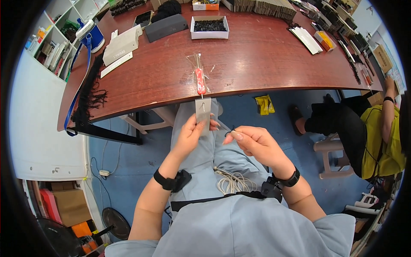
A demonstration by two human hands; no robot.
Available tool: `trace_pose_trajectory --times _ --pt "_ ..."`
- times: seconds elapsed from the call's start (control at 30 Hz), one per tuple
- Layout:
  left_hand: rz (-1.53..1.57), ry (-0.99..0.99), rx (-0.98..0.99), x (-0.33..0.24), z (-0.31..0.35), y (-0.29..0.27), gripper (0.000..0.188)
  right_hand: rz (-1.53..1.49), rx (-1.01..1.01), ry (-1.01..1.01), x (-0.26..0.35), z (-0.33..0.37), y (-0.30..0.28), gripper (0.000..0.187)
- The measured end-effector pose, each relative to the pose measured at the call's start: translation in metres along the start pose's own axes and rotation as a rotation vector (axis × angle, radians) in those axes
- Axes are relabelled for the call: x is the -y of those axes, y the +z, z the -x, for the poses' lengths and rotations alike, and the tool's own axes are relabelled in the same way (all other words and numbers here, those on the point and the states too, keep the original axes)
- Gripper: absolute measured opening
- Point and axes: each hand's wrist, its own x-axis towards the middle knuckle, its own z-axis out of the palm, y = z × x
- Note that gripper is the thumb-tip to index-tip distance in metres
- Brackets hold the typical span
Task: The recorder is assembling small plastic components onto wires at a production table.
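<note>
My left hand (188, 135) is closed around a stack of narrow grey card tags (203, 112), held upright at the table's near edge. A red-handled tool (200, 81) lies on the table under clear tape or film. Its thin metal shaft points toward me and reaches the top of the tags; whether it passes through their hole I cannot tell. To the right of the tags, my right hand (257, 143) pinches a thin black string (230, 130) between thumb and forefinger. The two hands are apart, above my lap.
On the reddish table (150, 81) stand a white box of small black pieces (209, 35), a dark grey box (166, 28) and pale card pieces (122, 46). Black fringed cords (87, 96) hang at the left edge. A co-worker (381, 128) sits at the right.
</note>
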Motion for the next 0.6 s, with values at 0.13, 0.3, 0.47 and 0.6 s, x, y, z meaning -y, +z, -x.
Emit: trace_pose_trajectory --times 0.13,0.3,0.47,0.6 --pt "0.051 -0.085 -0.022 0.001 -0.014 -0.008 0.028 0.147 0.119 -0.170 0.012 -0.018 0.010 0.023" --pt "-0.097 0.024 -0.037 -0.005 -0.011 -0.005 0.026 0.168 0.166 -0.291 0.014 -0.044 0.011 0.023" --pt "-0.222 0.042 -0.072 0.002 -0.012 -0.007 0.024 0.311 0.104 -0.286 -0.017 -0.065 -0.005 0.024" --pt "-0.095 0.029 -0.051 0.005 -0.013 -0.008 0.024 0.330 0.048 -0.270 -0.024 -0.062 -0.010 0.024"
